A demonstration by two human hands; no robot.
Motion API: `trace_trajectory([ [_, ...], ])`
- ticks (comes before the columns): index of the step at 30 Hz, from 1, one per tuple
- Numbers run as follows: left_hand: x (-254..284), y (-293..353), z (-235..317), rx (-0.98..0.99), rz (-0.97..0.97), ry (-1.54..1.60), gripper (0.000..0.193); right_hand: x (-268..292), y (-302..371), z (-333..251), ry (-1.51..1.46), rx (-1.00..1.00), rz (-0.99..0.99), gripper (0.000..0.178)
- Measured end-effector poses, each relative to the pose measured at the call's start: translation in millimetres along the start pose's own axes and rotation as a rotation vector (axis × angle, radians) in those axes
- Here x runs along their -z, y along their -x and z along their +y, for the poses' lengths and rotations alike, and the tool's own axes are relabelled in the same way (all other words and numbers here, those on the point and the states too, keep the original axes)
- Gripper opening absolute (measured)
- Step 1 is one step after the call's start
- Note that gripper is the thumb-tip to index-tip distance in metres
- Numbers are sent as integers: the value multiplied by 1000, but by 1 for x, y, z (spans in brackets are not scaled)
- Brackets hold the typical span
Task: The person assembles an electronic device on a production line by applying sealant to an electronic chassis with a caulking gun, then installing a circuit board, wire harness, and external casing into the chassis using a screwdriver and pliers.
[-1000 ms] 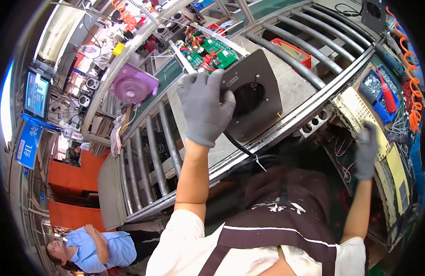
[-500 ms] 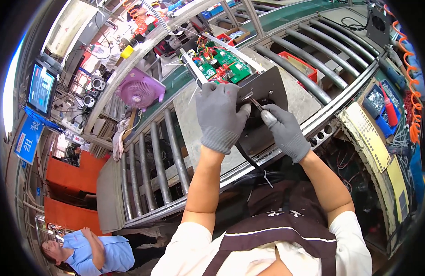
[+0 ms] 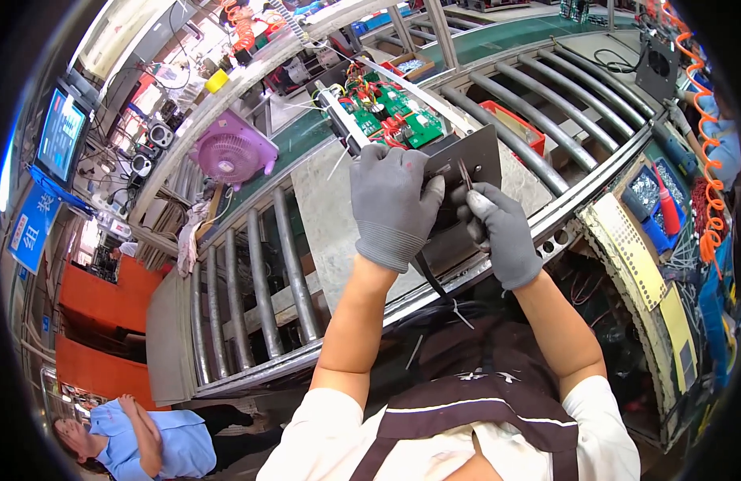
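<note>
My left hand [image 3: 390,200], in a grey knit glove, is closed over the upper left edge of a black metal panel [image 3: 486,156], its thumb against the panel's near face. My right hand [image 3: 502,232], gloved alike, grips small slim-jawed pliers [image 3: 465,172], tips pointing up in front of the panel; its fingers hide the handles. Behind the panel sits an open chassis with green circuit boards [image 3: 398,112] and coloured wires. A black cable [image 3: 430,276] runs down from below my left hand, with a pale cable tie [image 3: 464,315] around it.
The chassis rests on a grey board [image 3: 322,220] over a roller conveyor [image 3: 262,280]. A red bin [image 3: 514,124] lies beyond the panel. At right are blue screw trays [image 3: 655,192] and a red-handled screwdriver [image 3: 667,204]. A purple fan [image 3: 230,152] stands left; a person in blue [image 3: 158,441] is lower left.
My right hand has drawn the pliers back and turned their tips upward, away from a small pale piece by my left thumb. A thin pale strip now shows above my apron.
</note>
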State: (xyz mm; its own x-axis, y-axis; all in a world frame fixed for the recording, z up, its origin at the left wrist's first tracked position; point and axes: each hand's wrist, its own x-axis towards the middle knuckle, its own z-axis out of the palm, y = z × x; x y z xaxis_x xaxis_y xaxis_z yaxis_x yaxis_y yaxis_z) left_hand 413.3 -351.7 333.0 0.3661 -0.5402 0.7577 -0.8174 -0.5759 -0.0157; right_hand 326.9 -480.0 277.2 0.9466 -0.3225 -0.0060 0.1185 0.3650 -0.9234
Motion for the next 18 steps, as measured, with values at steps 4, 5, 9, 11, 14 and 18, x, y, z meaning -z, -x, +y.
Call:
trace_trajectory([
  [4, -2, 1, -1, -9, 18, 17, 23, -13, -14, -7, -219, -74, 5, 15],
  [5, -3, 2, -2, -12, 33, 14, 23, -15, -18, -7, -299, -106, 64, 14],
  [9, -4, 4, -5, -15, 63, 77, 23, -19, -26, -5, -347, -152, 110, 13],
  [11, -1, 4, -6, -30, 28, 67, 26, -22, -28, -5, -376, -187, 161, 15],
  [14, 4, 5, -7, -46, -12, 85, 31, -23, -32, -1, -343, -193, 190, 16],
  [18, 3, 6, -8, -44, -58, 113, 36, -32, -30, -2, -325, -188, 260, 15],
])
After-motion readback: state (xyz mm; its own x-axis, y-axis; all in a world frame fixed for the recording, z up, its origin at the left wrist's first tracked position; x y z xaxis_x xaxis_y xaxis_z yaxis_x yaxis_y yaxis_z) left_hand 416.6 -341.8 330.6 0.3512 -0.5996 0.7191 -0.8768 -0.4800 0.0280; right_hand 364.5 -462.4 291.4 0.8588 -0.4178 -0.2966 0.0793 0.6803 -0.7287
